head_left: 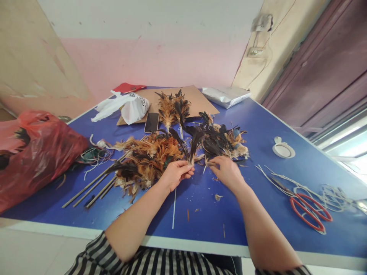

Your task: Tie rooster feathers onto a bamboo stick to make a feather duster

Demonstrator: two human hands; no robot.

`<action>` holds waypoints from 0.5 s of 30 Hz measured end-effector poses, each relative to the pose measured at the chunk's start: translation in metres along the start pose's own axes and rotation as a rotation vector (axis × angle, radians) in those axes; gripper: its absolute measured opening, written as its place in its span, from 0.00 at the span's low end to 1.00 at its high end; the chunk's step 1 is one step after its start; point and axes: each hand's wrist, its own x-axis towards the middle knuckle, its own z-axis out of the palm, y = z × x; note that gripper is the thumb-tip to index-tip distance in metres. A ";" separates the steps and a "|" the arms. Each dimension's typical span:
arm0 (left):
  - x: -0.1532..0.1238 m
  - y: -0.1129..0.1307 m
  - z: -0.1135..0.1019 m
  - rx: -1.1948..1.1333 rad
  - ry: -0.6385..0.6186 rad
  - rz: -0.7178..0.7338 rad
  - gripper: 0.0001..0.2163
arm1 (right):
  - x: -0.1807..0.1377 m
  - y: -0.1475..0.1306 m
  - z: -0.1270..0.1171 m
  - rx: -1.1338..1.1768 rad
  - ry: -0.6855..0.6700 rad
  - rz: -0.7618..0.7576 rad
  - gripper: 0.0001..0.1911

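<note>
My left hand (178,174) pinches the base of a small bunch of long black feathers (195,142), which fan upward from the fingertips. Below it, a thin white stick (174,209) points toward the table's front edge. At the right, my right hand (228,172) has thumb and fingers pressed together on the quill end of a dark feather (212,147). That hand is at the near edge of a loose pile of black and tan feathers (235,138). Left of my left hand lies a heap of orange-brown feather bunches (153,151) with wooden sticks (91,190).
Two feather bundles (169,109) rest on cardboard (197,101) beside a phone (151,122) and a white plastic bag (134,109). A red bag (43,152) bulges at left. Red-handled scissors (311,210), white string (334,196) and a tape roll (283,150) are on the blue table's right.
</note>
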 end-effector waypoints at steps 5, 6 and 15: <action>0.000 -0.003 0.001 0.041 -0.015 0.067 0.12 | -0.006 -0.014 -0.003 0.059 0.055 -0.165 0.19; -0.002 -0.005 0.003 0.062 -0.040 0.081 0.13 | -0.008 -0.019 0.001 0.191 -0.016 -0.164 0.17; -0.016 -0.004 0.011 0.264 -0.167 0.144 0.11 | -0.023 -0.034 0.031 0.562 -0.099 0.069 0.13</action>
